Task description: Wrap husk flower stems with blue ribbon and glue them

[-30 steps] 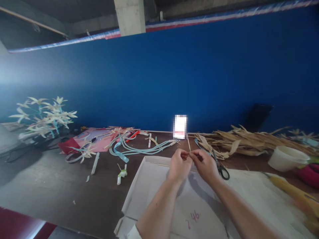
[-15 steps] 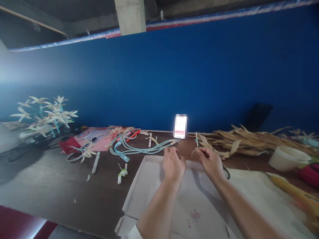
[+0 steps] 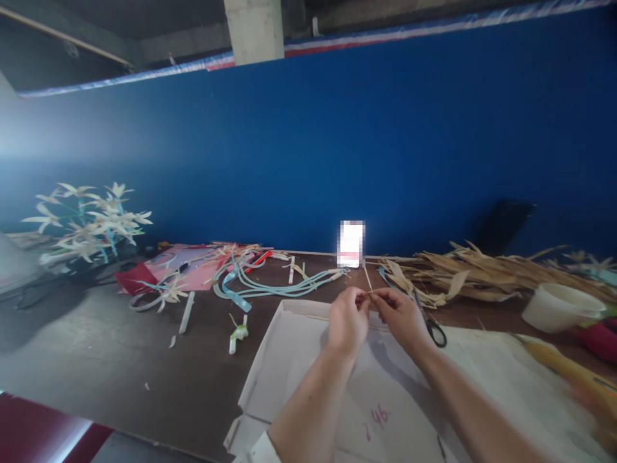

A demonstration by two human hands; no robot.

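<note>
My left hand (image 3: 348,321) and my right hand (image 3: 401,315) meet above the far edge of a white cardboard box lid (image 3: 299,360). Between their pinched fingertips is a thin pale strip (image 3: 367,278), its free end pointing up and away; it looks like dried husk, though its lower part is hidden by my fingers. A pair of scissors (image 3: 436,333) with dark handles lies just right of my right wrist. Handwritten red marks show on the cardboard below my forearms.
Dried husks (image 3: 477,273) spread along the back right, near a white tub (image 3: 554,307). Light blue cords (image 3: 274,289) lie left of centre. A bright phone-like screen (image 3: 351,244) stands against the blue wall. Pale husk flowers (image 3: 96,222) stand far left; a yellow tool (image 3: 563,363) lies right.
My left hand has moved right and come together with my right hand, which shifted slightly left. Both now pinch at the thin strip. More of the scissors shows.
</note>
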